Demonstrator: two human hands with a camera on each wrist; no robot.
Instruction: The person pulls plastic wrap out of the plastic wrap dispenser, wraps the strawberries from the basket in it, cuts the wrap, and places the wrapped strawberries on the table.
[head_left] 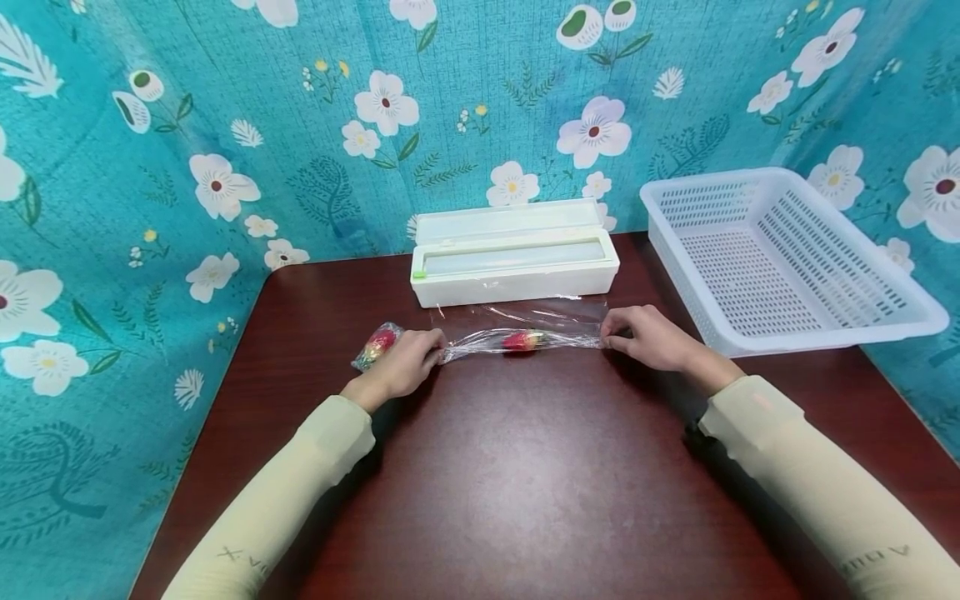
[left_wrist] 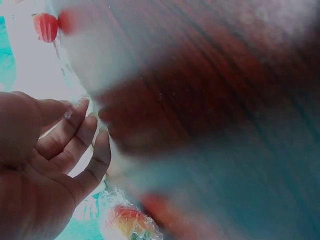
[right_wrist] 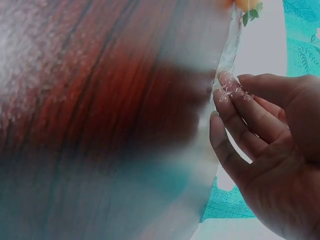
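Note:
A sheet of clear plastic wrap [head_left: 483, 340] stretches between the two hands. My left hand [head_left: 408, 362] pinches its left end between thumb and fingers, and my right hand [head_left: 647, 337] pinches the right end. In the right wrist view the film bunches at the fingertips [right_wrist: 227, 82]. Midway along the wrap lies a strawberry [head_left: 521, 341], red at one end and pale yellow with green leaves at the other. Just beyond the left hand sits a second strawberry wrapped in film [head_left: 381, 342], partly hidden by that hand; its crinkled covering shows in the left wrist view.
Behind the wrap stands a white cling-film dispenser box [head_left: 517, 286] with its clear lid raised. A white perforated plastic basket [head_left: 795, 337] is at the back right of the dark brown table [head_left: 517, 492]. A blue floral cloth [head_left: 465, 108] hangs behind.

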